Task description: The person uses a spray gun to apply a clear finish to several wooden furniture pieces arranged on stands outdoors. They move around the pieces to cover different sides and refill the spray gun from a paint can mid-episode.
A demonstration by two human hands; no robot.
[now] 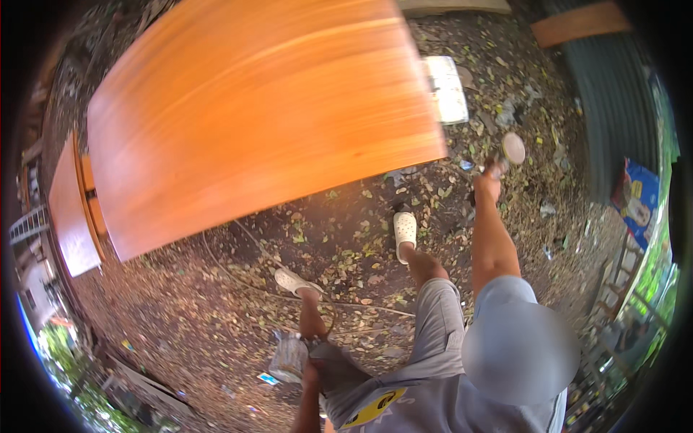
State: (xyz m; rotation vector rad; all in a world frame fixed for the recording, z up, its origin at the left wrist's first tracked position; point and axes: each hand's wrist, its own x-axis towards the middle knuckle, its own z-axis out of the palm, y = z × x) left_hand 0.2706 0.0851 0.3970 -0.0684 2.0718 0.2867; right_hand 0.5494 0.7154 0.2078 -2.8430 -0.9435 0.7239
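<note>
My right hand (489, 182) reaches forward at the right, its fingers wrapped round what looks like a spray gun; a round, pale cup lid (513, 148) tops it. Motion blurs the gun's finer parts. To its left lies a large, glossy orange-brown wooden panel (274, 108), raised above the ground, with the gun beyond its near right corner. My left hand (310, 372) hangs low beside my shorts, and its fingers do not show clearly. Close by it is a crumpled greyish bag or container (289, 357).
A thin hose (361, 306) curves over the leaf-strewn soil around my feet. A white rectangular container (449, 89) stands past the panel's right edge. Another wooden panel (70, 209) is at the left. Corrugated sheeting (610, 108) and a blue printed bag (639, 202) lie at the right.
</note>
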